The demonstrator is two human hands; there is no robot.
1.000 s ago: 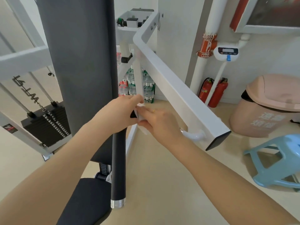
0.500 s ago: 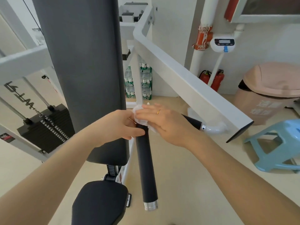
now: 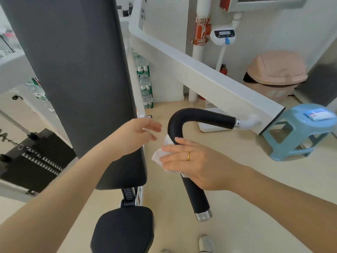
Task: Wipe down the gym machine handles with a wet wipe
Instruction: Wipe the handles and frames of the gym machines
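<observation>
A black curved machine handle (image 3: 196,196) with a chrome end cap bends down from the white machine arm (image 3: 209,77). My right hand (image 3: 193,163) lies flat against the handle's upright part and presses a white wet wipe (image 3: 160,156) onto it. The wipe sticks out to the left of my fingers. My left hand (image 3: 138,136) hovers just left of the handle's bend, fingers apart, holding nothing and not touching the handle.
The tall black back pad (image 3: 76,79) and black seat (image 3: 124,229) stand at left and bottom. A weight stack (image 3: 34,157) sits far left. A blue stool (image 3: 299,132) carrying a wipes pack (image 3: 319,114) and a pink bin (image 3: 275,73) stand at right. A shoe (image 3: 205,243) shows below.
My left hand has let go of the wipe and handle and drawn back to the left. My right hand with the wipe has slid down the handle, whose curved top now shows.
</observation>
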